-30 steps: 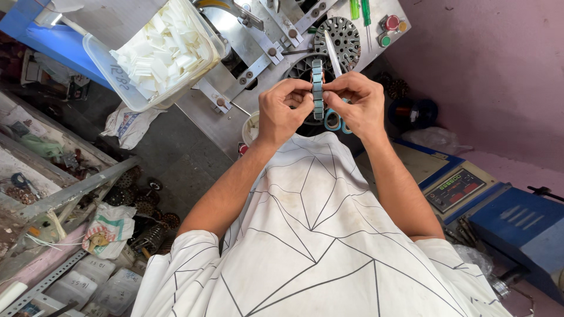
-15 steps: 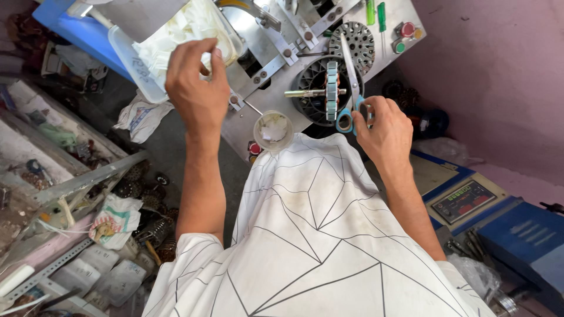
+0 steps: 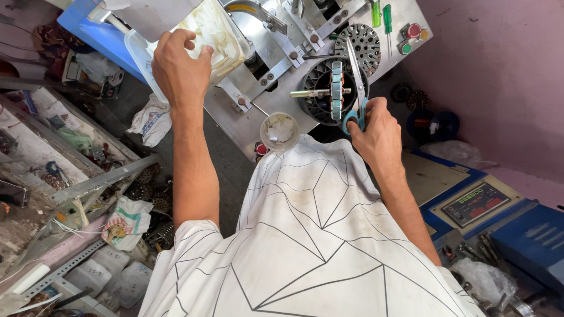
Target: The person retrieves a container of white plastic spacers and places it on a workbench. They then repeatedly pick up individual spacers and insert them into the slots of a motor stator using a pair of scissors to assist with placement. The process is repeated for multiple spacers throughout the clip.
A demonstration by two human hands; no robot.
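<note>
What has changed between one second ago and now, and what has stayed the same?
The left hand let go of the round stator in front of the body and moved away to the left, to the clear plastic tub of white pieces, where its fingers now grip the rim. The right hand stayed by the stator and keeps hold of the blue-handled scissors.

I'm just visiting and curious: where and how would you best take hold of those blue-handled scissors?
By the blue finger loops, from the near side. The scissors lie with their blades pointing away over the round black motor part, so the loops face the person; the right hand already grips them there.
</note>
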